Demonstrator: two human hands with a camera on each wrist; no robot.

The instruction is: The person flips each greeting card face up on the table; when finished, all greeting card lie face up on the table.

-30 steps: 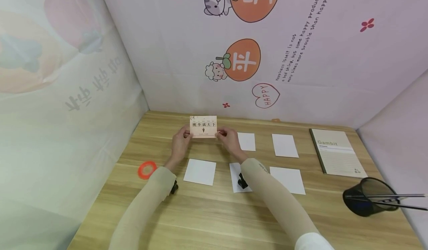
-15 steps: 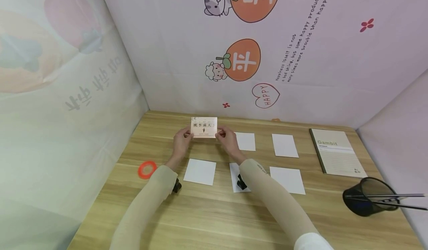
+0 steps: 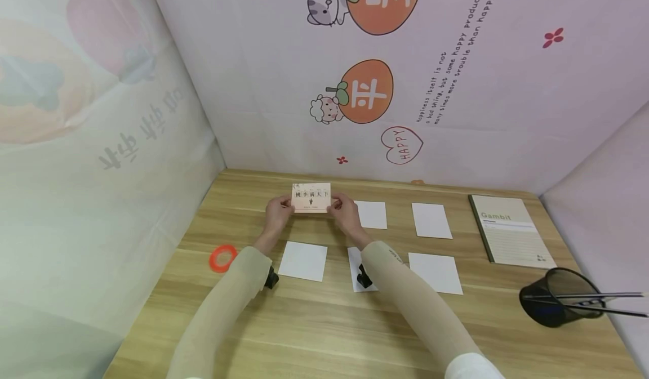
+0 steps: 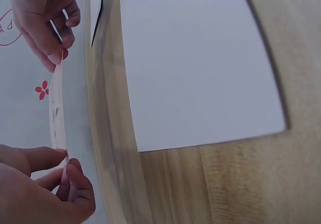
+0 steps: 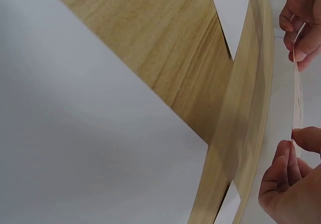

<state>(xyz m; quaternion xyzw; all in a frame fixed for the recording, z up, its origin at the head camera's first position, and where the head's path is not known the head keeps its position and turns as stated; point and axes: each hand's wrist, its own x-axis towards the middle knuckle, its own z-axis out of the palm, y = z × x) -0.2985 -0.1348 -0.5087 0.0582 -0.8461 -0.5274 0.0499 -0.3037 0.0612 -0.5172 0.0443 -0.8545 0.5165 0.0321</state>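
A small cream card (image 3: 311, 198) printed with a row of black Chinese characters is held up near the back of the table, its printed face toward the head camera. Thumb and fingers of my left hand (image 3: 277, 214) pinch its lower left edge. On the opposite edge, my right hand (image 3: 347, 215) pinches it the same way. Seen from the left wrist, the card (image 4: 56, 108) is nearly edge-on, off the wood, with the left hand (image 4: 45, 186) at one end and the right hand (image 4: 42, 18) at the other. Both wrists carry black devices.
White cards lie in two rows, including one left of centre (image 3: 303, 261) and one farther right (image 3: 432, 221). The right forearm partly covers another card (image 3: 356, 255). An orange-red ring (image 3: 223, 258) lies left; a notebook (image 3: 512, 231) and black mesh pen cup (image 3: 542, 300) are right.
Both hands have brought the printed card slightly down and to the right in the head view, keeping their pinch on both sides. The cards on the table have not moved.
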